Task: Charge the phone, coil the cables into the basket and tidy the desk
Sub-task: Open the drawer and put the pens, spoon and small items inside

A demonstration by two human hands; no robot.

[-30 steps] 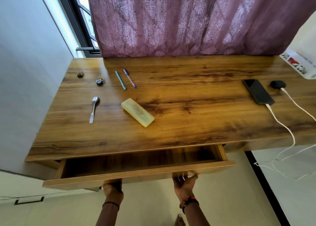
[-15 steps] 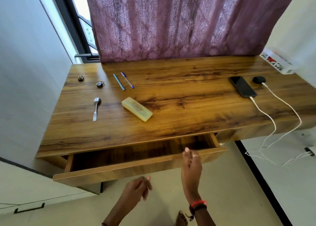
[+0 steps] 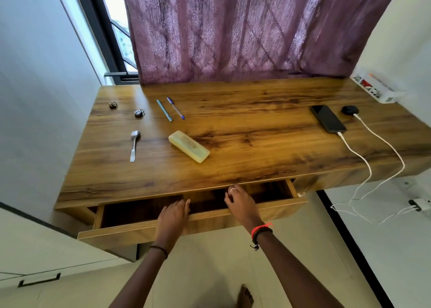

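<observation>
The black phone (image 3: 327, 121) lies at the desk's right with a white cable (image 3: 356, 155) plugged into its near end. Beside it a black earbud case (image 3: 349, 110) has a second white cable (image 3: 387, 144) running off the desk edge to a plug (image 3: 419, 204) by the floor. The wooden drawer (image 3: 268, 211) stands pulled out under the desk (image 3: 245, 121). My left hand (image 3: 173, 215) reaches over the drawer's front edge, fingers relaxed. My right hand (image 3: 241, 201) reaches into the drawer near the desk's front lip, holding nothing visible. No basket is in view.
On the desk's left lie a spoon (image 3: 134, 144), a yellow case (image 3: 189, 146), two pens (image 3: 169, 109), a small padlock (image 3: 139, 113) and a small round object (image 3: 113, 104). A white power strip (image 3: 375, 90) sits at the far right. A purple curtain (image 3: 245, 27) hangs behind.
Both hands left the underside of the drawer front, rose, and now reach over its top edge into the open drawer. The camera moved back and to the right.
</observation>
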